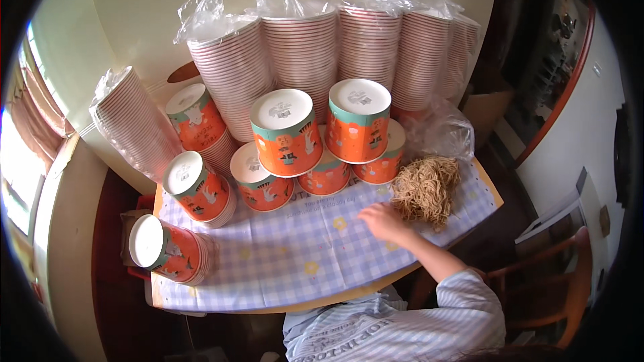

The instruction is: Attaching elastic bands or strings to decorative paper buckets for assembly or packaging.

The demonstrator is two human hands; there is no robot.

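Observation:
My right hand (pixel 384 222) reaches in from the lower right, low over the checked tablecloth. Its fingers point left, loosely apart, and I see nothing in them. Just right of it lies a heap of tan, stringy strands (pixel 427 192). Beyond the hand, upside-down orange paper tubs with green bands and white bases form a small pyramid. Its lower row includes a left tub (pixel 265 191), a middle tub (pixel 327 177) and a right tub (pixel 380 167). Resting above are an upper left tub (pixel 287 144) and an upper right tub (pixel 359 133). My left hand is out of view.
Tall nested tub stacks (pixel 298 53) in clear plastic line the back by the wall. More orange tubs stand at left, including a short stack (pixel 184 253) near the table's left edge. Crumpled clear plastic (pixel 446 131) lies behind the strands. A wooden chair (pixel 570 281) is at right.

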